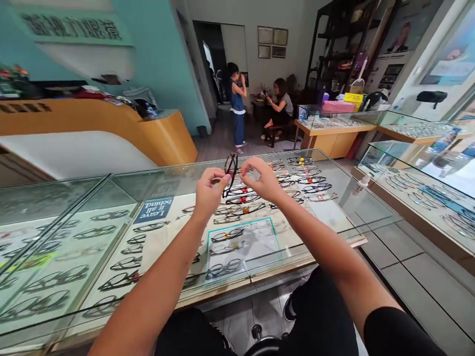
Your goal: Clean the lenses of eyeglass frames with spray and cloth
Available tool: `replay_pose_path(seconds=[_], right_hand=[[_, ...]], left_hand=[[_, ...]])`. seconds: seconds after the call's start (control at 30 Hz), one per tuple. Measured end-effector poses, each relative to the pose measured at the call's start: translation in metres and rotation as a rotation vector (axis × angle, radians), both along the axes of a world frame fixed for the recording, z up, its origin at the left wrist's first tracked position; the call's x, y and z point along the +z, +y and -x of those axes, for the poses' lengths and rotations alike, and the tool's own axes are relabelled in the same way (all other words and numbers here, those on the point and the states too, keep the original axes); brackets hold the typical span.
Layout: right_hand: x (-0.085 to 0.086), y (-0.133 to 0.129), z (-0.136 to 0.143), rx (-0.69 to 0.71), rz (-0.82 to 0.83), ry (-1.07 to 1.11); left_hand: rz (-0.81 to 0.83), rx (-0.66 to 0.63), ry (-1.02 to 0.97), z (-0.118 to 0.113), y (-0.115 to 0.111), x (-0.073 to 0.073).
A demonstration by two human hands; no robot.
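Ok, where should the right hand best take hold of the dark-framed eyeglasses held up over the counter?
Probably the upper rim, pinched from the right between thumb and forefinger. The dark-framed eyeglasses stand nearly on edge, with that end rising above the left hand, which pinches them from the left. The right hand is beside them; whether it touches is unclear.

Left hand (212, 192) pinching dark-framed eyeglasses (234, 173), held on edge, above a glass display case (237, 286); right hand (262, 182) beside the eyeglasses, contact unclear.
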State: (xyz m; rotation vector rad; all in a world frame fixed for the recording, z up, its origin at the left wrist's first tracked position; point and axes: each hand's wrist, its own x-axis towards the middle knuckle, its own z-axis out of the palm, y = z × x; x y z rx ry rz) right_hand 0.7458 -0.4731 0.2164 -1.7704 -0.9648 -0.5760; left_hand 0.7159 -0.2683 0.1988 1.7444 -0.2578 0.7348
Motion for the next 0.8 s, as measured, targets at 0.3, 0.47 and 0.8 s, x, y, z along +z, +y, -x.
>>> replay_pose_path(seconds=[0.3,0.47,0.8], right_hand=[[-0.031,0.019,0.013,0.137,-0.064,0.182],[-0.029,0.020,0.017,0.189,-0.111,0.269],[-0.024,0.016,0.019,0.168,-0.163,0.274]], left_hand=[[0.086,-0.050,-0.016,0.022,-0.006,-0.004],[0.144,-0.160,0.053,0.025,-0.009,-0.003],[0.113,-0.179,0.095,0.026,-0.006,-0.003]])
